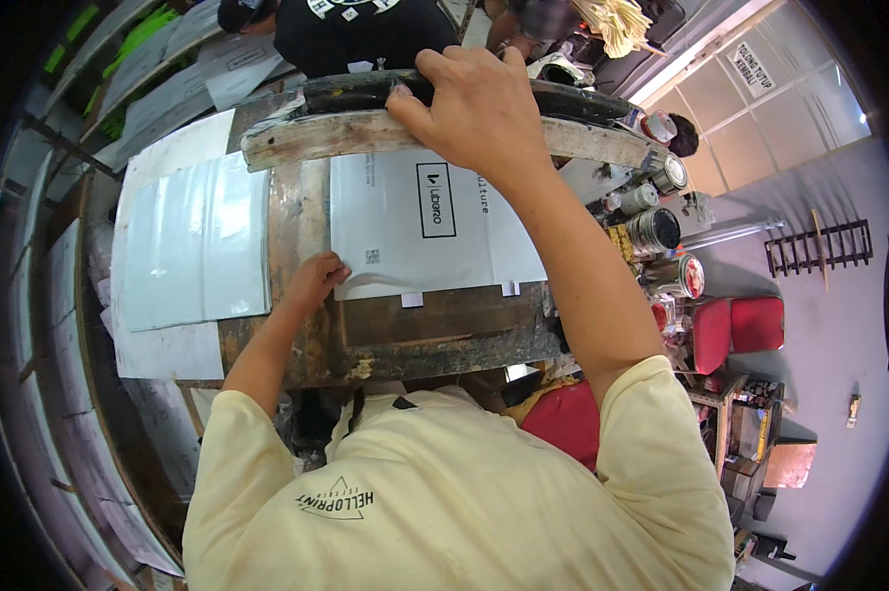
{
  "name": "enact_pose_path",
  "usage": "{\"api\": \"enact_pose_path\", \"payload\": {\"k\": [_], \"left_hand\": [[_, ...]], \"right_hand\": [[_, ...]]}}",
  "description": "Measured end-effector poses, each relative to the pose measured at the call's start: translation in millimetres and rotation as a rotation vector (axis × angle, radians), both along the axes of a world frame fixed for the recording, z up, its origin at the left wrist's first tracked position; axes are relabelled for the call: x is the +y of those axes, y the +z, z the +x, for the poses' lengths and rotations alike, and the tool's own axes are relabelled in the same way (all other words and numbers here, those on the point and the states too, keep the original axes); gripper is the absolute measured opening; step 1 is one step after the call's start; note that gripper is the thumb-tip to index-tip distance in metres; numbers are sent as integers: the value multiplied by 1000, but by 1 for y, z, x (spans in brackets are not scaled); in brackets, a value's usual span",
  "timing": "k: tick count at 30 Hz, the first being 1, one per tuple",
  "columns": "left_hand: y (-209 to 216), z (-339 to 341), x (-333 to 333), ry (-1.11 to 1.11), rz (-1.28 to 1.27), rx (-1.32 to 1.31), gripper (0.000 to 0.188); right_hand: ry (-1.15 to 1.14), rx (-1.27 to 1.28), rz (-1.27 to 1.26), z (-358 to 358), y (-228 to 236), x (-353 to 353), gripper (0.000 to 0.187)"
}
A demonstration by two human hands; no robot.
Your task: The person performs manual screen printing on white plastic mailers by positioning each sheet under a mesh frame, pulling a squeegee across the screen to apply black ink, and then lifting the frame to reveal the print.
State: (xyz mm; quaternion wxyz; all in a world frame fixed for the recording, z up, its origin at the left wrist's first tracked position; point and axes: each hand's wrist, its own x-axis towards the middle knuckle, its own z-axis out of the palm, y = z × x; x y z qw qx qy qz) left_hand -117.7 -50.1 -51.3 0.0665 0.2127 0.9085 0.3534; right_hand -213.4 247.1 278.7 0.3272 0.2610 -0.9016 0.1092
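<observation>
My right hand (479, 113) is wrapped over the top edge of a raised, ink-stained wooden frame (312, 140), which looks like a printing screen seen edge-on. Below it a white plastic mailing bag (390, 231) with black printing lies flat on the worn work board (302, 212). At the bag's near left corner is my left hand (317, 279), its fingers closed on the edge. Two small white tabs (412, 300) show along the bag's near edge. The bag's far part is hidden behind the frame and my right arm.
A stack of glossy pale bags (193, 241) lies left of the board. Ink cans (653, 231) and jars line the right side, near a red chair (735, 330). Racks (85, 433) of printed sheets stand left. Across the table is a person in a black shirt (366, 39).
</observation>
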Motion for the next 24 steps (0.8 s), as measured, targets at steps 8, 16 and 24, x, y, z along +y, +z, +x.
{"api": "enact_pose_path", "payload": {"k": [8, 16, 24], "left_hand": [[104, -36, 37, 219, 297, -132, 33], [47, 11, 8, 452, 630, -399, 28], [109, -21, 21, 586, 581, -512, 43]], "right_hand": [[-4, -42, 22, -9, 9, -4, 48], [45, 59, -40, -20, 16, -6, 46], [12, -38, 9, -40, 36, -5, 45]]}}
